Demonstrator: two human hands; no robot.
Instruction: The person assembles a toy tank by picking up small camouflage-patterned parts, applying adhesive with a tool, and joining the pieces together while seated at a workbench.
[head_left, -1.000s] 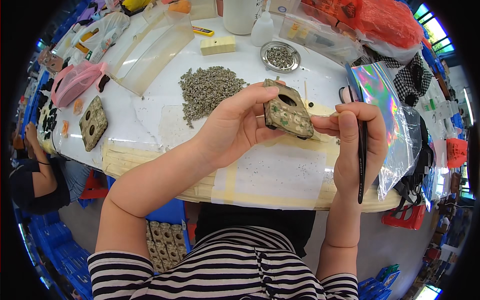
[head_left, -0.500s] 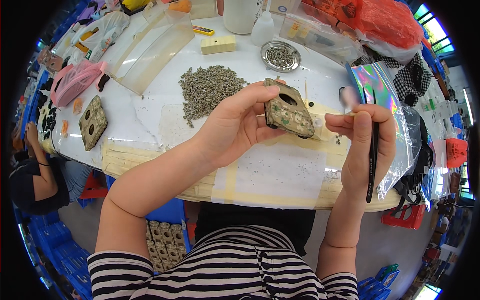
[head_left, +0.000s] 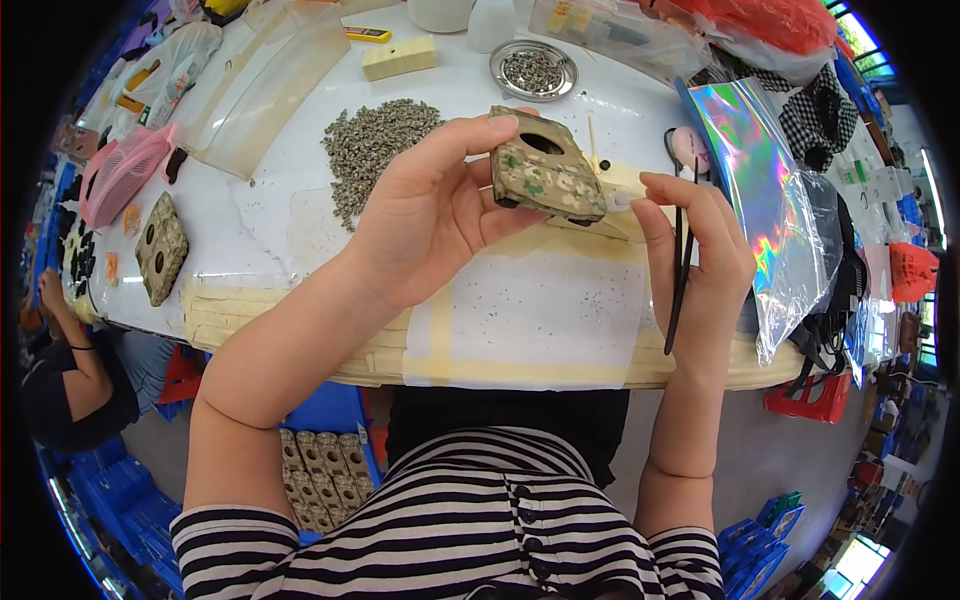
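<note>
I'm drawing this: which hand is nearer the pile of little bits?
Left: the left hand is held just right of the pile; the right hand is farther right.

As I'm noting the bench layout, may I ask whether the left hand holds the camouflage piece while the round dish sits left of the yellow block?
Not quite: the head view shows the round dish to the right of the yellow block. The left hand does hold the camouflage piece.

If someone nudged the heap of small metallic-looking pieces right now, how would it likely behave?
The heap would probably spread rather than shift as one, since its pieces lie loose. Stray ones may slide easily, as the white table looks smooth and glossy.
</note>
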